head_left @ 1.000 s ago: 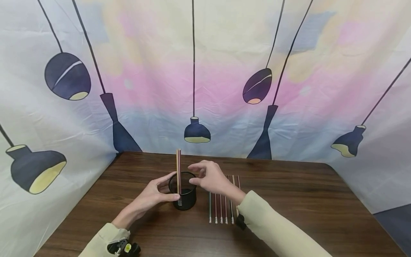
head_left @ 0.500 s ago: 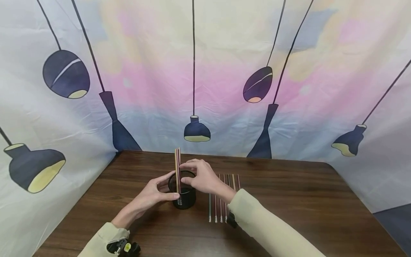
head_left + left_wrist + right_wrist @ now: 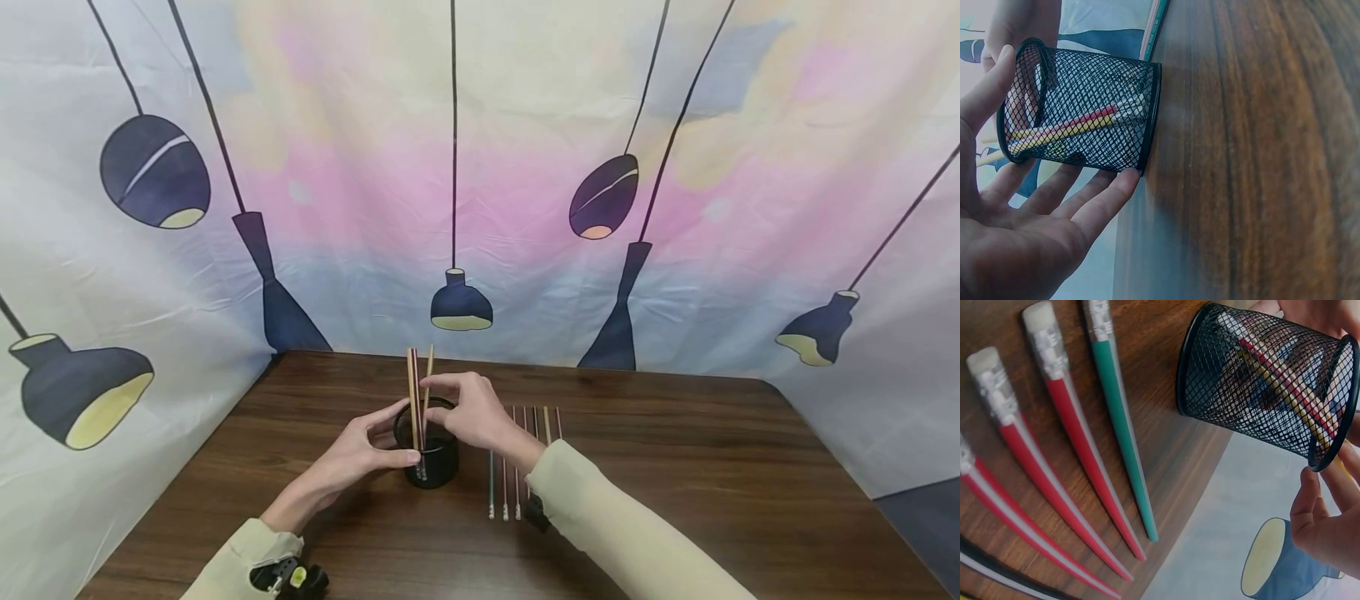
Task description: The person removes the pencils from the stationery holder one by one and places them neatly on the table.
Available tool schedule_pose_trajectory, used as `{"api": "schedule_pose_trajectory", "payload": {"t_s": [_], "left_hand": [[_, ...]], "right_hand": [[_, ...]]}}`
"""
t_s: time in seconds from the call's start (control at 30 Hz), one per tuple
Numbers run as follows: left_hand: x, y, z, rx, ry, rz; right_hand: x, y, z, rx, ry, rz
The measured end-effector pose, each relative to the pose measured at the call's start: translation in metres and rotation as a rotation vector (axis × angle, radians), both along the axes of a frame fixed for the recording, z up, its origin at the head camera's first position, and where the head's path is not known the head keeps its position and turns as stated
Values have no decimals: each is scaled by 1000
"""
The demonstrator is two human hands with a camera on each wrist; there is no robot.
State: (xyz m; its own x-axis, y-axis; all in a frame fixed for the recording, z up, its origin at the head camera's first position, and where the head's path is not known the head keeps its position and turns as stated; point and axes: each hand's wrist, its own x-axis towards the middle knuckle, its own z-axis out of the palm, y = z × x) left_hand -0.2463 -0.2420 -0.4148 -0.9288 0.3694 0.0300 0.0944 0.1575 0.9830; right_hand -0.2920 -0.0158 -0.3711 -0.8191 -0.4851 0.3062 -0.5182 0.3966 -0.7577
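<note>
A black mesh pencil cup point(image 3: 439, 468) stands upright on the wooden table, and my left hand point(image 3: 358, 452) holds it from the left, thumb and fingers spread around its wall. Inside, red and yellow pencils point(image 3: 1075, 128) lean together against the left side, their eraser ends at the bottom. Over the rim, my right hand point(image 3: 477, 410) pinches a separate yellowish pencil point(image 3: 430, 367) between thumb and fingers. That pencil stands in the cup, slightly apart from the others; its lower part is hard to make out.
Right of the cup lies a row of several pencils, among them a green pencil point(image 3: 1124, 419) and red pencils point(image 3: 1088, 450), erasers toward me. My right forearm covers part of the row. Behind the table point(image 3: 675, 467) hangs a cloth point(image 3: 360, 208) printed with lamps.
My right hand has moved left and over the cup. One pencil has separated from the bundle and tilted right with my right fingers. My left hand keeps its place on the cup.
</note>
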Motion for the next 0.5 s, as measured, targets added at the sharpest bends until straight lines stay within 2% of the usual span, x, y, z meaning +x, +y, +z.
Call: {"api": "schedule_pose_trajectory", "payload": {"t_s": [0.23,0.5], "left_hand": [[-2,0,-2,1,-1,-7],[-2,0,-3,-1,-2,-7]], "right_hand": [[-5,3,-3,-31,27,-11],[-9,5,-3,-29,60,-63]]}}
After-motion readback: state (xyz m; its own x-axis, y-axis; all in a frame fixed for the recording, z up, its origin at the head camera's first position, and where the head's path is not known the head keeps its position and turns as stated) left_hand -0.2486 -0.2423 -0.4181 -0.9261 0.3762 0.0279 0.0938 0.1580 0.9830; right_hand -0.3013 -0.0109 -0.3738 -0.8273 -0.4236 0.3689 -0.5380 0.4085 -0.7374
